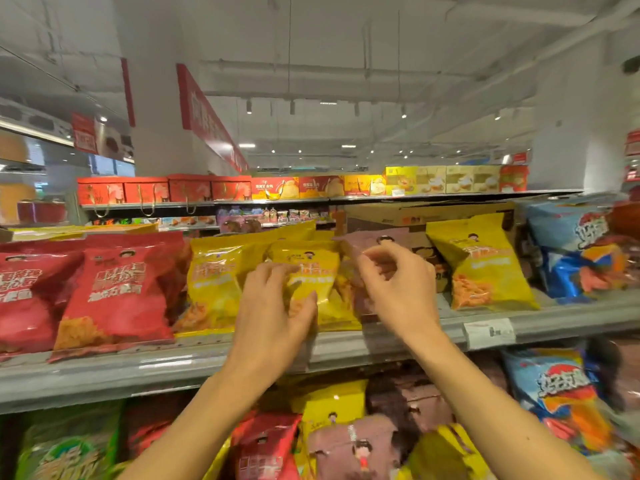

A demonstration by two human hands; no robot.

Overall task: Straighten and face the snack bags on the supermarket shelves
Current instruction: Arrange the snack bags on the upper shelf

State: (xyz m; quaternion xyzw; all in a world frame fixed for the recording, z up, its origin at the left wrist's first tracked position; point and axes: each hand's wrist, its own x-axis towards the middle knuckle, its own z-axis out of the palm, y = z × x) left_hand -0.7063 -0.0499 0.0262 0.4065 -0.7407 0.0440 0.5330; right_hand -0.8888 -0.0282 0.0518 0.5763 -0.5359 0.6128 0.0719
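Two bare forearms, left hand and right hand: no sleeves, gloves, rings or watch visible.
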